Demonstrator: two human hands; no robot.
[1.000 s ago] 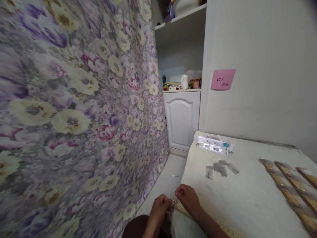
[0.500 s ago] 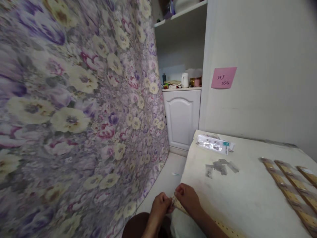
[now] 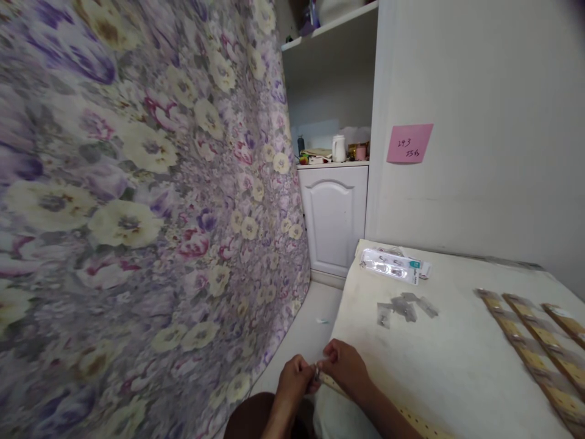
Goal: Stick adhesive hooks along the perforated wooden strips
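My left hand [image 3: 294, 375] is closed in a pinch over the near left corner of the table, around a small shiny metal piece [image 3: 317, 373] whose kind is too small to tell. Against it, from the right, comes my right hand [image 3: 346, 367], thumb and fingertips pressed together; what they grip is hidden. Beneath my right forearm runs a pale yellow strip with rows of holes [image 3: 414, 419], along the table's near edge. Farther in on the white table [image 3: 439, 366] lie several small grey plastic packets [image 3: 404, 306].
Clear blister packs [image 3: 390, 266] with metal pieces lie at the table's far left corner. Long wooden strips [image 3: 525, 347] with plastic-covered pieces are on the right. A floral curtain [image 3: 150, 244] hangs at left; a white cabinet [image 3: 336, 219] and a wall with a pink note [image 3: 409, 144] stand behind.
My right fingertips have moved slightly left and down, closer to the metal piece at my left hand. The view has shifted a little.
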